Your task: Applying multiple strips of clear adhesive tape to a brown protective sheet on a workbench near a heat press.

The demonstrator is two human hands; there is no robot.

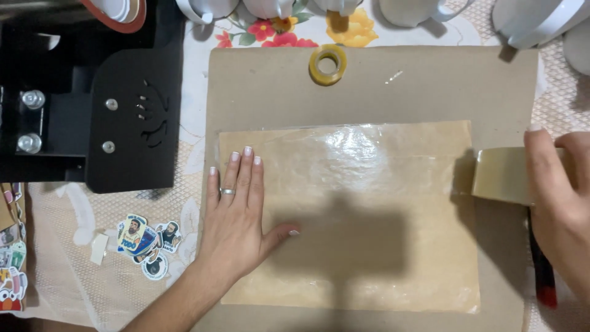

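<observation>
Brown kraft paper sheet (369,246) lying on a larger cardboard board (369,86) on the bench, seen from above. Left hand (236,215) pressed flat on the sheet's left part, fingers (246,172) extended and together, thumb spread toward the right; it grips nothing and only pins the sheet down. Right hand (559,203) at the right edge, fingers curled over a roll of wide clear packing tape (501,175), whose free end meets the sheet's far right corner. Glossy, wrinkled film already covers the far band of the sheet from left to right, so at least one strip appears laid; how much of the shadowed near part is covered cannot be told. A red-handled tool (544,283) lies partly under the right wrist. Small roll of yellowish tape (327,64) rests on the board's far edge. Black press machine (92,98) stands far left, printed stickers (147,243) near left, white mugs (405,11) along the far side.
</observation>
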